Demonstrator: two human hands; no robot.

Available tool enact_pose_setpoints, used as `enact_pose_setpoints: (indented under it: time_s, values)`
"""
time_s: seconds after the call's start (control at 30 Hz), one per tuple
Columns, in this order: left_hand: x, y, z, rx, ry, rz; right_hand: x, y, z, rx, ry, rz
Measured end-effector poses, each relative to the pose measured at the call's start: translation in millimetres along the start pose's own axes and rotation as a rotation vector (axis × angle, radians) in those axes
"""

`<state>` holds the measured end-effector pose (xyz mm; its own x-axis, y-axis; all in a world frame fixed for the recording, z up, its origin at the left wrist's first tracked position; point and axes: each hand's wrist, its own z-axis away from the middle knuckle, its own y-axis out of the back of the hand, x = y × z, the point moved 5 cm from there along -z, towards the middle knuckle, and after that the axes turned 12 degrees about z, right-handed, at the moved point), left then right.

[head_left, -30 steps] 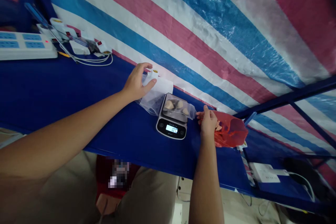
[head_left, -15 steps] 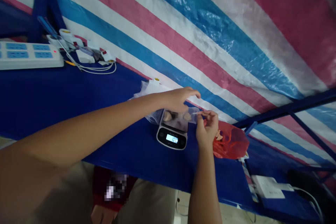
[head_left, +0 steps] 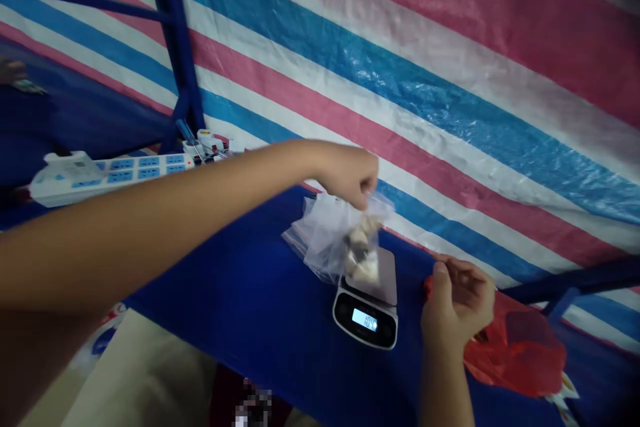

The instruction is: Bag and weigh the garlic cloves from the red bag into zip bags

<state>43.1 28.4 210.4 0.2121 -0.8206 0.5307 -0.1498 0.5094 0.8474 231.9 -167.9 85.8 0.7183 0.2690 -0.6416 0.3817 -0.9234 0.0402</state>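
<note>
My left hand [head_left: 351,172] is closed in a pinch on the top of a small clear plastic bag [head_left: 364,250]. The bag hangs over the kitchen scale [head_left: 367,321], blurred, with pale and dark pieces inside that I cannot identify. Whether its bottom touches the weighing plate is unclear. On the scale's lit display the digits look like 10.4. My right hand [head_left: 457,300] is right of the scale, fingers loosely curled and thumb apart, with nothing visible in it. Behind that hand lies a red plastic bag [head_left: 517,350], partly covered by it.
Several flat clear bags [head_left: 320,237] lie left of the scale on the blue table [head_left: 240,300]. A white power strip [head_left: 117,177] with blue sockets is farther left. Behind the table hangs a striped tarp [head_left: 400,87], with a blue frame post [head_left: 173,33]. Part of another person's hand [head_left: 11,71] shows at the far left.
My left hand has taken hold of the bag and raised it from the scale. My right hand has let go of the bag's edge and drawn away to the right. The view has turned left.
</note>
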Motion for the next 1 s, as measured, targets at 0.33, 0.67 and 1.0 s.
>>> enact_pose_setpoints:
  time_s: [0.33,0.67,1.0]
  values:
    - [-188,74.6,76,0.511,0.767,-0.269,61,9,6,-0.065,-0.358,0.226]
    - [-122,-66.5,27,0.389,0.719,-0.1,61,-4,17,-0.208,-0.316,0.262]
    - [-41,-127.0,71,0.352,0.453,-0.024,54,-7,21,-0.222,-0.249,0.316]
